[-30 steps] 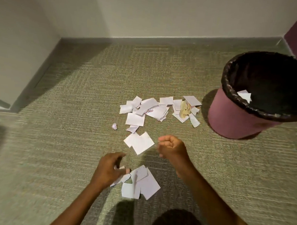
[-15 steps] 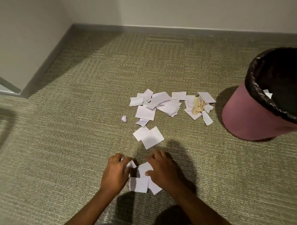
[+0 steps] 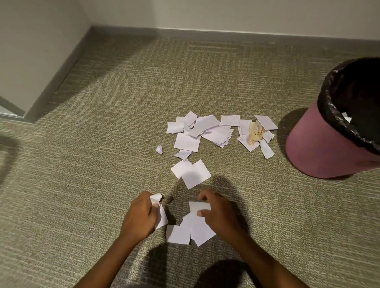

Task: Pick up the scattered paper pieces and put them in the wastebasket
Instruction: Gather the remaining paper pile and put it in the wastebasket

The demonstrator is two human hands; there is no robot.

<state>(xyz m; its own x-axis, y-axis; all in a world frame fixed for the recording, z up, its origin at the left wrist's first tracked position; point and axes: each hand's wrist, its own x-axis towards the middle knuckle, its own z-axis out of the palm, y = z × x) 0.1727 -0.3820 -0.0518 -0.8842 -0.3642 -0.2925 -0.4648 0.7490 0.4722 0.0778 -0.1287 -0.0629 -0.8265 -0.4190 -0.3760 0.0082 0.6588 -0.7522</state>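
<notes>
Paper scraps [image 3: 162,217] inside left grip [image 3: 139,217]

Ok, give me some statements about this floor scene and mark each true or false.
1. The left hand holds crumpled paper. True.
2. The wastebasket lies on its side. False: it stands upright.
3. The right hand pinches a paper piece. True.
4. The wastebasket is empty. False: a white scrap shows inside.
5. Every scrap on the carpet is white. False: one yellowish wad lies near the wastebasket.
</notes>
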